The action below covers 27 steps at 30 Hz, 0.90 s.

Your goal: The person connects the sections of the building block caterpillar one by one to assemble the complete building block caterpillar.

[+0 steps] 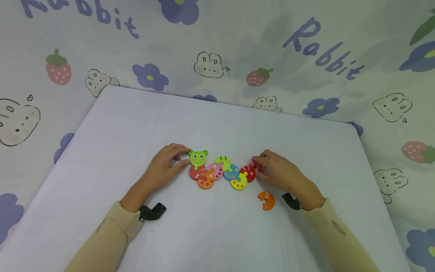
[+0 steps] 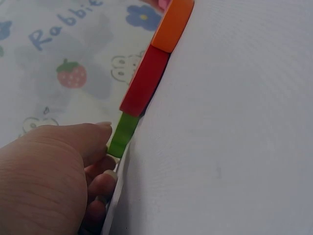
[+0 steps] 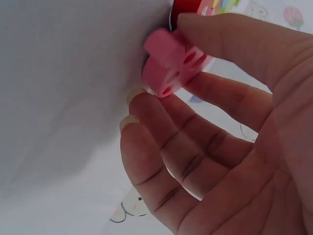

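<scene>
A chain of round, numbered caterpillar puzzle pieces lies joined in a zigzag on the white table. At its left end is the green caterpillar head piece (image 1: pixel 198 158), its edge held between the thumb and fingers of my left hand (image 1: pixel 165 166). The red piece (image 2: pixel 144 83) and orange piece (image 2: pixel 172 24) follow it in the left wrist view. My right hand (image 1: pixel 280 172) pinches a pink puzzle piece (image 3: pixel 171 68) with darker dots, right beside the red piece marked "8" (image 1: pixel 247 173). Fingers partly hide the pink piece in the head view.
An orange piece marked "10" (image 1: pixel 266 200) lies apart, nearer the front, below the right hand. White cloth covers the table (image 1: pixel 204 234). A curtain (image 1: pixel 231 45) printed with rabbits, strawberries and flowers hangs behind it. Dark wrist mounts (image 1: pixel 153 212) sit under both wrists.
</scene>
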Motion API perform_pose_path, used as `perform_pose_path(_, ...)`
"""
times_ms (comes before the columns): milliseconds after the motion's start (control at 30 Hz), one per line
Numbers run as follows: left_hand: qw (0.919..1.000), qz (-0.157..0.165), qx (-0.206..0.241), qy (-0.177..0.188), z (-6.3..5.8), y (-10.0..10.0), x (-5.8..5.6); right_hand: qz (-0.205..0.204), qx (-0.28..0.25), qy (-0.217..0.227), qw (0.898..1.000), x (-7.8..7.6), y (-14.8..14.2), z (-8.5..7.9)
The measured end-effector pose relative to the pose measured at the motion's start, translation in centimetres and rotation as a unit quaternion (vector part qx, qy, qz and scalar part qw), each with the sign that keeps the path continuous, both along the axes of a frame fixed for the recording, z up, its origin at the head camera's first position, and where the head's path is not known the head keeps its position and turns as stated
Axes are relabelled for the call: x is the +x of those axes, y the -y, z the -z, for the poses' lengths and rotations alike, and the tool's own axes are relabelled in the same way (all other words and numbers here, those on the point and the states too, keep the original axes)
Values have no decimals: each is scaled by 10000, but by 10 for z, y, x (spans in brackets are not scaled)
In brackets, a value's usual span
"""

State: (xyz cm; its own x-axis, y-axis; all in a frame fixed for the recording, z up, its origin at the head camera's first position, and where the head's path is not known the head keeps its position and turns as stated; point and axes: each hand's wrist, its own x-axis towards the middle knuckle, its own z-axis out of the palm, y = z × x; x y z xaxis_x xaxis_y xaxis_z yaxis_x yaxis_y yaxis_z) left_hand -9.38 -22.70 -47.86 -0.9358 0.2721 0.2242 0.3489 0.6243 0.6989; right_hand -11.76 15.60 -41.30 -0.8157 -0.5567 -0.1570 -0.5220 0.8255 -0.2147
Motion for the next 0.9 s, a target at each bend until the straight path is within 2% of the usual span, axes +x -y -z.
perform_pose_path(133, 10000, 8, -22, -65, 1, 0, -1, 118, 6, 129, 9998, 1, -3, -1)
perform_pose_path(500, 9999, 5, -3, -121, 3, 1, -1, -25, 192, 236, 9995, 0, -3, -6)
perform_pose_path(733, 10000, -14, -20, -19, 1, 0, -1, -66, 365, 795, 9961, -12, 0, -12)
perform_pose_path(900, 10000, -32, -48, -15, 1, 1, -1, -331, 502, 612, 9963, -8, 5, -10)
